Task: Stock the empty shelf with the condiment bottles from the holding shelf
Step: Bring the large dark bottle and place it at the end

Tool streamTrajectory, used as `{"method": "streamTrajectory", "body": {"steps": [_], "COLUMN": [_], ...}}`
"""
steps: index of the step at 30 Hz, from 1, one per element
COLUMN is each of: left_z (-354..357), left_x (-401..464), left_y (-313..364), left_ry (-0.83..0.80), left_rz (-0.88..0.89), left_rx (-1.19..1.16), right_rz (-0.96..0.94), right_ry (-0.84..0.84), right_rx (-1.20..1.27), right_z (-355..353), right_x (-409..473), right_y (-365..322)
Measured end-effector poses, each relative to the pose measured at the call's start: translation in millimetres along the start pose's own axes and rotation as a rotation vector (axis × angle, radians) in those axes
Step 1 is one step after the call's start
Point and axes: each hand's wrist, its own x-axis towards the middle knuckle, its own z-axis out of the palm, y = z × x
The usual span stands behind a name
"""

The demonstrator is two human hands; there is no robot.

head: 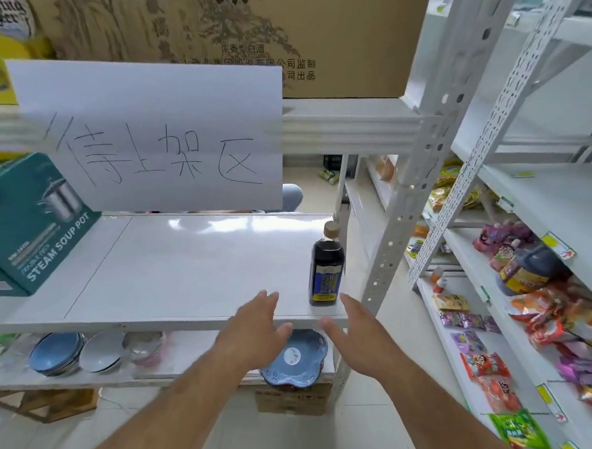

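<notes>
Presently noted: left hand [253, 328] spread flat, holding nothing, near holding shelf [182, 273] front edge; dark condiment bottle [327, 265] upright at shelf's right front corner, just beyond right hand [357, 334], likewise spread and unladen.

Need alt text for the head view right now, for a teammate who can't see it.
Two bare, open hands, left hand and right hand, reach toward a dark glass condiment bottle with a tan cap standing upright near the right front corner of a white shelf. A handwritten paper sign hangs above; a teal steam soup pot box sits left.
</notes>
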Motion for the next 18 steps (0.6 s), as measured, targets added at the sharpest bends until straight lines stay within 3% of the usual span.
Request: {"method": "streamTrajectory", "body": {"steps": [10, 18], "left_z": [-0.1, 9.1], "left_x": [68.7, 116.1], "left_y": [-26.1, -15.6], "left_ry": [-0.133, -0.146], "left_rz": [0.111, 0.127], "left_rx": [0.006, -0.127], "right_rz": [0.190, 0.116], "right_ry": [0.085, 0.121], "right_rx": [0.077, 0.252], "right_z": [24.0, 20.2], "right_x": [56.9, 121.4], "right_y": [10.3, 34.0]}}
